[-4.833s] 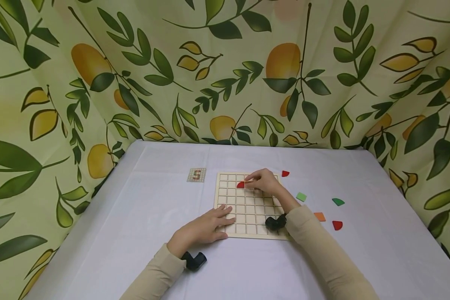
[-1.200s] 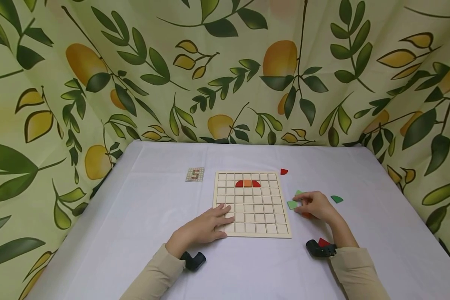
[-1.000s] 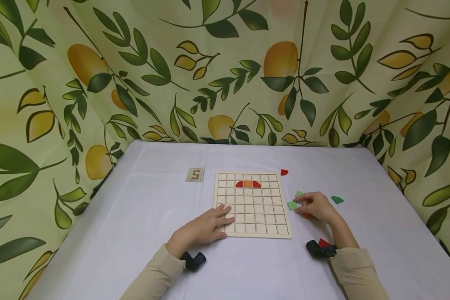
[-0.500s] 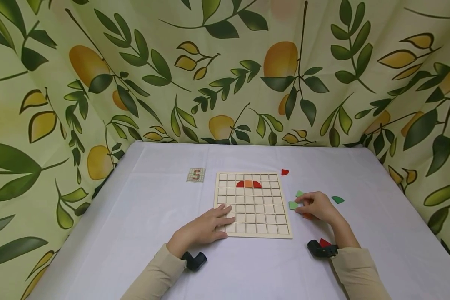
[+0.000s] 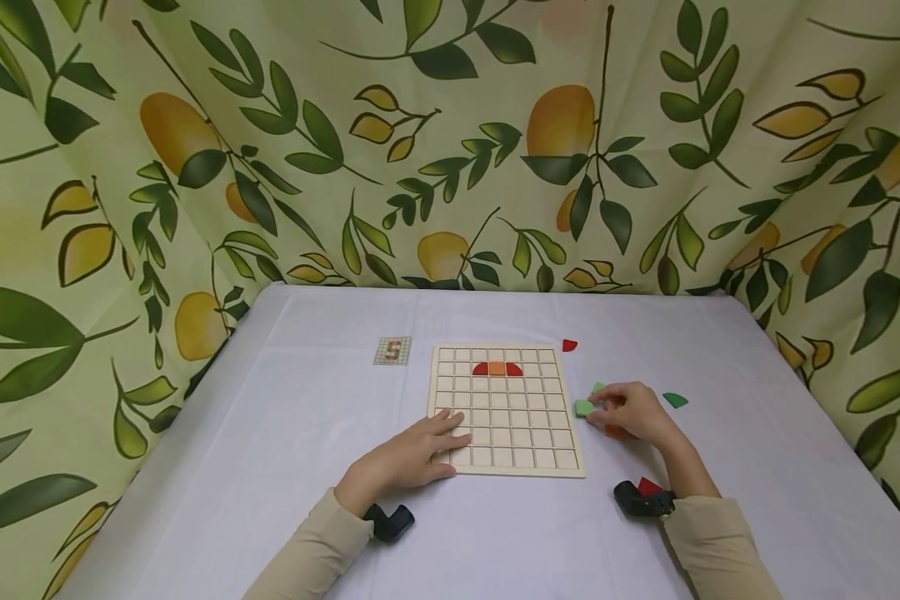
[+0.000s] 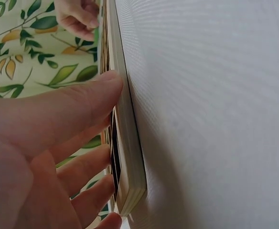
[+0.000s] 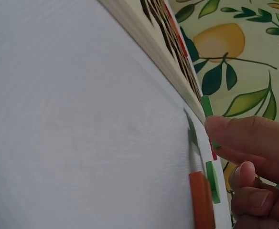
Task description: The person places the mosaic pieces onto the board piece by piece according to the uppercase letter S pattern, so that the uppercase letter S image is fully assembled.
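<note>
The left hand [image 5: 412, 450] was lying over the near-left corner of the gridded board [image 5: 521, 437], fingers loosely spread and gripping nothing, thumb against the near edge. The right hand [image 5: 632, 408] was just past the board's right edge, thumb and fingers pinching a light green square [image 5: 583, 408] (the right wrist view showed it clear of the cloth). A second green piece [image 5: 597, 387] lay just beyond it on the far side, and an orange square [image 5: 615, 432] sat partly hidden under the hand. On the board, second row from the far edge, an orange tile [image 5: 497, 368] sat between two red quarter-rounds [image 5: 514, 369]. Farther right was a dark green wedge [image 5: 675, 400], with one red wedge [image 5: 569, 345] by the board's far-right corner and another red piece [image 5: 648, 486] behind the right wrist camera [image 5: 637, 499]. A little patterned card [image 5: 393, 351] lay left of the board's far-left corner.
</note>
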The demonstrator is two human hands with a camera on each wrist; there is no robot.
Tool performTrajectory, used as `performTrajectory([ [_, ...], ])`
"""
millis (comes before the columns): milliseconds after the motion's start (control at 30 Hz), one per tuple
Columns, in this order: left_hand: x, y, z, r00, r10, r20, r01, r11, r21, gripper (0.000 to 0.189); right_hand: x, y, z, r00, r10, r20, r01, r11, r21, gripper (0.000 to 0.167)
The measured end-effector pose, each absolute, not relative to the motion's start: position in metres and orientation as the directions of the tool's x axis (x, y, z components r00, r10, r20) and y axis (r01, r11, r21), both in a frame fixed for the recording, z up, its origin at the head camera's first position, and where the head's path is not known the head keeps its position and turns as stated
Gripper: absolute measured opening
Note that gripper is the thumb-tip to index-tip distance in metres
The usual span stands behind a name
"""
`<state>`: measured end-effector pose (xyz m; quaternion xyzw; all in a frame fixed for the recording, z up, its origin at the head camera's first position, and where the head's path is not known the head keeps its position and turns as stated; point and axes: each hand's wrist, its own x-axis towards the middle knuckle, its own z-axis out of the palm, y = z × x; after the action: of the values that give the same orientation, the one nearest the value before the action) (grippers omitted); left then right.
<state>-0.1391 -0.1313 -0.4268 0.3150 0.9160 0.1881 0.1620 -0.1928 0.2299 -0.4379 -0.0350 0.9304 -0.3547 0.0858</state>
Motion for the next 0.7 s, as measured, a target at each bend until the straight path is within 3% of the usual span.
performTrajectory([
  [700,-0.139,-0.131,-0.428,-0.739,0.657,-0.148,0.578,0.732,0.361,0.053,-0.192,0.214,-0.422,-0.982,-0.126,-0.138,0.015,0.681,-0.732,0.035],
])
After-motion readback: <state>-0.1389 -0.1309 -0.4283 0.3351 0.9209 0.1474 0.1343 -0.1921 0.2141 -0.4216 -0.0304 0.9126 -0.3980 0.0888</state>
